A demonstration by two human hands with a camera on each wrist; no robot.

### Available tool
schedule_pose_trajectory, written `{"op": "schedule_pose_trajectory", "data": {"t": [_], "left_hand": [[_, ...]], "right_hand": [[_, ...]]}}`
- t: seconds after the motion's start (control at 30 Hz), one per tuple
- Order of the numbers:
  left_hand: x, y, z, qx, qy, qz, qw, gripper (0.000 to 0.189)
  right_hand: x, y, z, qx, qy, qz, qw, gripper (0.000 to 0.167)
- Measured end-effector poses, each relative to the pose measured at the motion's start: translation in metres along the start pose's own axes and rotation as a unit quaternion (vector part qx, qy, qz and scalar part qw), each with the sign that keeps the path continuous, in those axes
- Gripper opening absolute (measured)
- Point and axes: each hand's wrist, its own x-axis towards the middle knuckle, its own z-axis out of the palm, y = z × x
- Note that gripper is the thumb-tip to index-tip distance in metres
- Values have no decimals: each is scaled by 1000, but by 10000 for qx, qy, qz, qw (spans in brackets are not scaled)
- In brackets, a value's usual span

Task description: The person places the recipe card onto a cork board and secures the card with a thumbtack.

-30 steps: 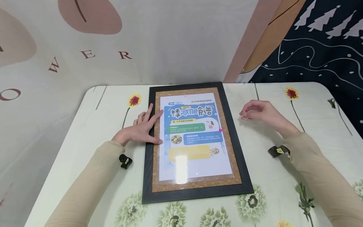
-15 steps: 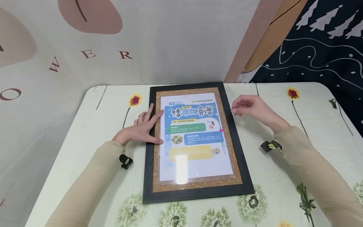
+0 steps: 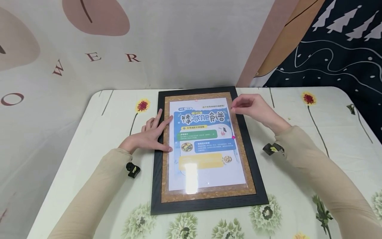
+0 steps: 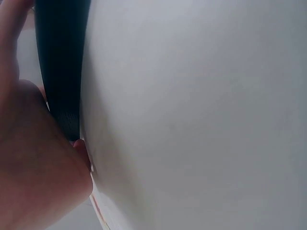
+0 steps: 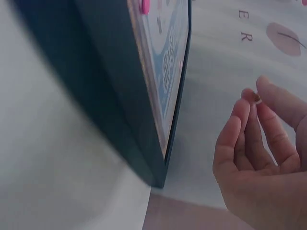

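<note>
A printed sheet point(image 3: 206, 179) in a clear sleeve lies on a cork board point(image 3: 209, 197) with a black frame point(image 3: 209, 208). My left hand point(image 3: 146, 137) rests spread over the frame's left side, fingertips and thumb on the sheet's edge. In the left wrist view that hand sits against the frame's dark side. My right hand point(image 3: 250, 108) is over the upper right corner of the sheet. Its thumb and fingers pinch a small thumbtack point(image 5: 257, 98), mostly hidden by the fingertips. A pink pin point(image 3: 233, 137) is in the sheet's right edge, and a paler pin point(image 3: 196, 100) at its top.
The table has a flowered cloth point(image 3: 298, 186) and ends at a printed fabric backdrop point(image 3: 191, 43) behind the frame. A tiny yellowish thing point(image 3: 288, 119) shows on the cloth right of my right hand. Light glares off the lower part of the sheet.
My right hand has moved left, from the cloth beside the frame to over the sheet's upper right corner, still pinching the thumbtack. The left hand and the frame have stayed put.
</note>
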Motion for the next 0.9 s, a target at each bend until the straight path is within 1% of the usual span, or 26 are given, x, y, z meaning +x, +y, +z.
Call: {"op": "schedule_pose_trajectory", "data": {"t": [0.13, 0.3, 0.37, 0.53, 0.7, 0.9], "left_hand": [[0, 0, 0, -2, -7, 11, 10000, 114], [0, 1, 0, -14, -18, 29, 10000, 114], [0, 1, -1, -26, -10, 34, 10000, 114], [-1, 1, 0, -53, 4, 23, 10000, 114], [0, -1, 0, -48, 14, 26, 10000, 114], [1, -1, 0, -42, 9, 28, 10000, 113]], "right_hand": [[6, -4, 10, 19, -51, -167, 9998, 19], [14, -11, 26, -110, -204, -408, 9989, 16], [17, -15, 34, -157, -327, -510, 9980, 15], [25, -25, 54, -132, -817, -784, 9935, 14], [29, -35, 71, -130, -1038, -768, 9916, 16], [33, -38, 84, -101, -1281, -719, 9891, 19]]}}
